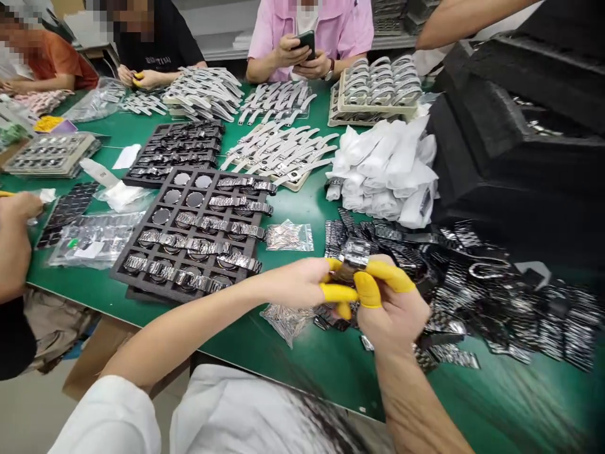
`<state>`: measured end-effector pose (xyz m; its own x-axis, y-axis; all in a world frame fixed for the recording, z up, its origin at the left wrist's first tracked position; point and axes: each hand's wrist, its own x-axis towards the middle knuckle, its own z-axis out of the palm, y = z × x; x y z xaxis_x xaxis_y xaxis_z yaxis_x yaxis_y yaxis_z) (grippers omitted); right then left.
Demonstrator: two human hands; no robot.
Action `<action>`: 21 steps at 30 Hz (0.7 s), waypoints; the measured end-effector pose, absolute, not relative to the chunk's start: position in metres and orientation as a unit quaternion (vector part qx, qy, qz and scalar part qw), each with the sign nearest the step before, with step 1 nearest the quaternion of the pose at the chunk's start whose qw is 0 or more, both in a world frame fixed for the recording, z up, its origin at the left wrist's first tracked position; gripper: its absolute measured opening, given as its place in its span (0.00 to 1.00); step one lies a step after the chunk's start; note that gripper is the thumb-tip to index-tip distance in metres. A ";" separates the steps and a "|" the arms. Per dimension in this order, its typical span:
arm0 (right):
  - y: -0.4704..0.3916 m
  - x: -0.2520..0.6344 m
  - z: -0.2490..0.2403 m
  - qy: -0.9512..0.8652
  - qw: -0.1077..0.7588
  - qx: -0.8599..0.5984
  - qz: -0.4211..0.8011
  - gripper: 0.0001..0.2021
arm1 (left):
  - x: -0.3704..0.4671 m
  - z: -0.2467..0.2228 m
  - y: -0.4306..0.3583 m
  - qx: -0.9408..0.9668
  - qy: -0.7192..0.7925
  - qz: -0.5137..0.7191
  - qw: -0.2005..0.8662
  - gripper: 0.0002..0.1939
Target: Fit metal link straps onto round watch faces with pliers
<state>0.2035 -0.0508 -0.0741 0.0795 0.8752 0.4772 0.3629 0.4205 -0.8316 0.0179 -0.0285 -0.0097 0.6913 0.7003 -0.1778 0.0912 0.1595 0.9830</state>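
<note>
Between my hands I hold a dark metal watch band [357,250], raised over the pile; whether a watch case is fixed to it is hidden by my fingers. My left hand [309,282], with yellow finger cots, pinches its left side. My right hand [394,306], also in yellow finger cots, is closed around its right side. Behind and beneath lies a heap of dark metal watch bands [515,309]. Close to my left wrist are two clear bags of small metal pins, one [289,236] beyond the forearm and one [287,321] nearer me.
Left of me, a black foam tray [163,284] carries round watch parts and dark bands. White wrapped bundles [382,167] are piled beyond the heap. White watches [278,151] fill trays farther back. A large black bulk [501,170] stands at right. Co-workers sit around the table.
</note>
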 end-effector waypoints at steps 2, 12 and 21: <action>-0.044 0.197 -0.073 -0.624 0.552 -0.468 0.294 0.12 | 0.013 -0.006 -0.017 0.520 0.350 0.251 0.738 0.12; -0.049 0.178 -0.092 -0.899 0.023 -0.390 0.196 0.03 | -0.003 -0.008 0.025 0.349 0.368 0.429 0.748 0.17; -0.037 0.178 -0.084 -0.877 -0.029 -0.389 0.281 0.03 | 0.002 -0.029 0.023 0.312 0.374 0.452 0.747 0.10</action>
